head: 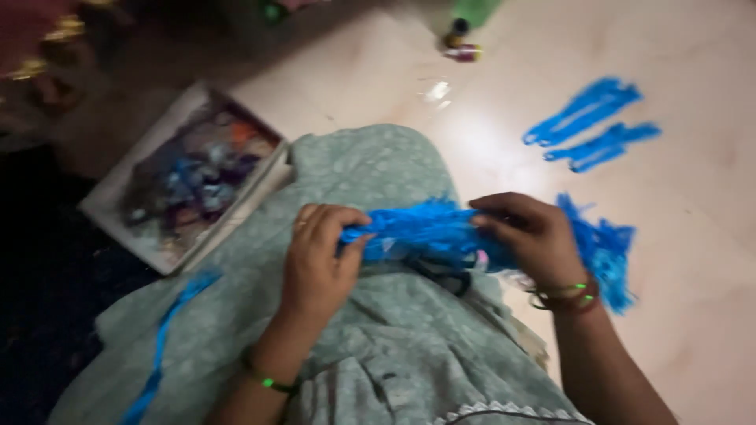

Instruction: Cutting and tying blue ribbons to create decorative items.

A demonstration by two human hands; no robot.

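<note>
Centrally, a bundle of bright blue threads (425,230) stretches across the person's lap, over pale green patterned cloth (370,346). The left hand (319,264) is curled shut on the bundle's nine-o'clock end; the right hand (531,236) is closed over its three-o'clock end, where a frayed blue tuft (606,252) spills out past the wrist. Dark scissors (441,274) lie just under the bundle, partly hidden. A blue strand (161,346) trails over the cloth at eight o'clock. At ten o'clock sits a flat white-rimmed box (118,189) of blurred blue and purple pieces. Two blue tassel bunches (591,126) lie on the floor (709,197) at two o'clock, well apart. At twelve o'clock, small thread spools (461,43) sit, too blurred to tell more.
</note>
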